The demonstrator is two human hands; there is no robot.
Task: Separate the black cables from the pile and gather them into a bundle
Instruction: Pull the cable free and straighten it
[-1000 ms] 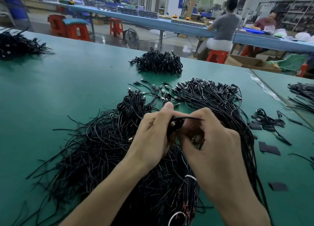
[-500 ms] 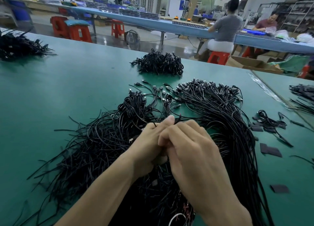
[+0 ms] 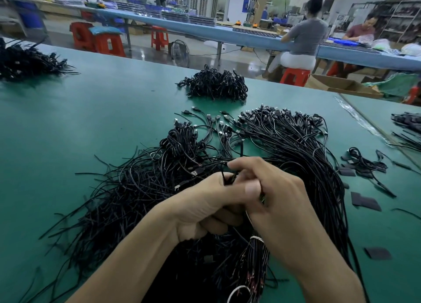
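Table (image 3: 91,125) with a green top fills most of the head view. The pile of black cables (image 3: 296,161) sprawls over its middle, with loose ends fanning out toward 8 o'clock and plugs gathered toward 12 and 1 o'clock. Two smaller heaps lie apart from it: one heap (image 3: 216,83) at 12 o'clock, well clear of the pile, and a second heap (image 3: 25,61) at 10 o'clock near the table's far left edge. Both hands meet above the pile's near half, touching each other. The left hand (image 3: 205,209) comes in from 7 o'clock with its fingers curled under and its thumb laid across toward the other hand; a few thin cable ends (image 3: 229,177) stick up between thumb and fingers, so it grips them. The right hand (image 3: 282,209) comes in from 5 o'clock with its fingers curled, the fingertips pinching the same strands at the top. Just below the hands, at 6 o'clock, a tied bundle (image 3: 256,252) of cables lies on the pile, wrapped by a white band (image 3: 257,238). At 3 o'clock a small cluster (image 3: 364,163) of cables rests on the table beside several flat dark patches (image 3: 365,201).
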